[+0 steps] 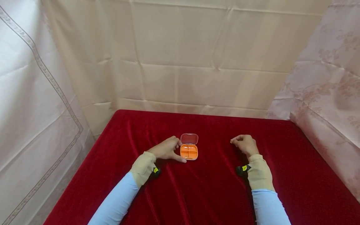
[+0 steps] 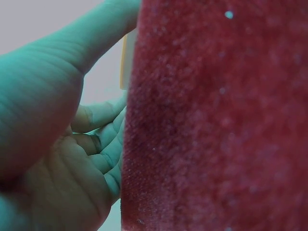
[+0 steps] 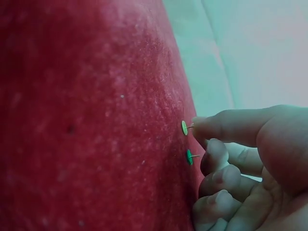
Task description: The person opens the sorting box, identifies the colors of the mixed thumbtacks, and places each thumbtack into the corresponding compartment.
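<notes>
An orange pill box (image 1: 189, 152) with several compartments lies on the red cloth, its clear lid (image 1: 189, 138) tipped back. A small pale thing, too small to make out, sits in the near-left compartment. My left hand (image 1: 168, 149) holds the box by its left side, thumb along the near edge and fingers by the hinge. Away to the right, my right hand (image 1: 246, 144) pinches the pin of a light-green thumbtack (image 3: 184, 127) between its fingertips. Below it in the right wrist view, a darker green thumbtack (image 3: 189, 157) lies head down on the cloth, pin up.
A red velvet cloth (image 1: 213, 187) with soft folds covers the table. Beige curtain (image 1: 180, 62) hangs behind it, with pale fabric (image 1: 332, 93) on the right and white fabric (image 1: 31, 103) on the left. Black wrist cameras sit below both hands.
</notes>
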